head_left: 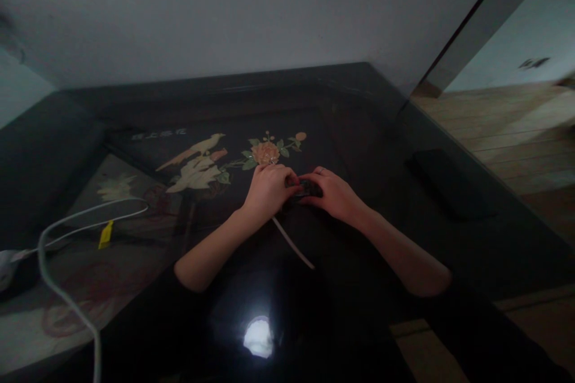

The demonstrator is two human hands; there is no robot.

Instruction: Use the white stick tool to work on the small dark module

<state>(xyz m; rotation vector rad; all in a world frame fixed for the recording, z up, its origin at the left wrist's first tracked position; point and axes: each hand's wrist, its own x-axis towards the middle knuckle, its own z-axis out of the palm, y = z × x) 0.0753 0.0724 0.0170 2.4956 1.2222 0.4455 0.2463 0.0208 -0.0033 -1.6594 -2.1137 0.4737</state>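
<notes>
My left hand (268, 190) and my right hand (335, 194) meet over the middle of a glossy black table (368, 131) inlaid with birds and a flower. Both hands close around a small dark object (309, 190) held between them; its shape is too dim to make out. A thin white cable (291, 243) runs from under my left hand toward me across the tabletop.
A flat black phone-like slab (444, 182) lies at the table's right edge. A looping white cord (67, 233) with a yellow tag (105, 234) lies at the left, leading to a whitish device (6, 266). A white wall stands behind; wooden floor lies to the right.
</notes>
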